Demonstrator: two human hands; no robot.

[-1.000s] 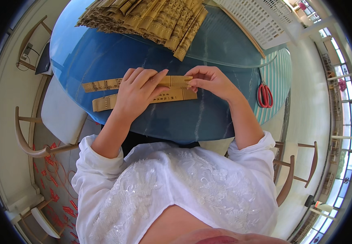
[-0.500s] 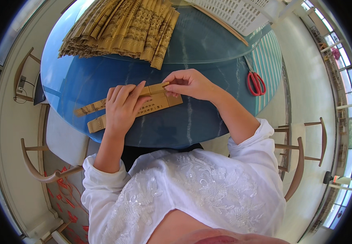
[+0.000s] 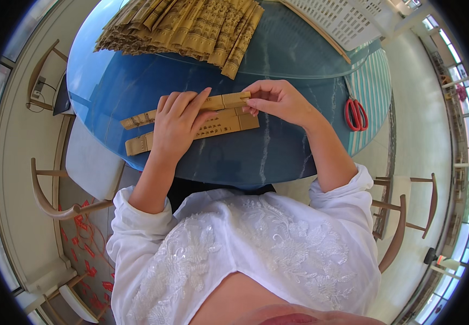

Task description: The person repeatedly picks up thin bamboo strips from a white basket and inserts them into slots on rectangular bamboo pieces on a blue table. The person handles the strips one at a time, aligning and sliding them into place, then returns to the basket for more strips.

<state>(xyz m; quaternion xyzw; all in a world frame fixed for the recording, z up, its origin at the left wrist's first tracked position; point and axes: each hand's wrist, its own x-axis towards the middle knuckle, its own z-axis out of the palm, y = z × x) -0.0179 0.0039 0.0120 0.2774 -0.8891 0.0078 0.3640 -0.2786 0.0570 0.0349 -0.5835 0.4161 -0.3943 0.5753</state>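
Note:
A long, narrow folded gold paper strip [image 3: 219, 102] lies crosswise in front of me. My right hand [image 3: 283, 103] pinches its right end between thumb and fingers. My left hand [image 3: 176, 123] is curled over the strip's middle, thumb on the near side, and hides part of it. The strip's printed left end [image 3: 138, 118] sticks out past that hand. Just nearer to me rests a flat gold paper piece [image 3: 234, 122] with dark printed characters, partly covered by my left hand and wrist.
A large pile of pleated gold paper [image 3: 183, 30] sits at the far left of the blue round table [image 3: 218, 157]. Red-handled scissors [image 3: 356, 115] lie at the right. A white perforated basket [image 3: 342, 21] and a thin wooden stick [image 3: 321, 33] are at the back.
The view has shifted, so the scene sits further right and slightly higher. The folded strip has turned a little flatter and stands further apart from the printed piece. Both hands keep their hold.

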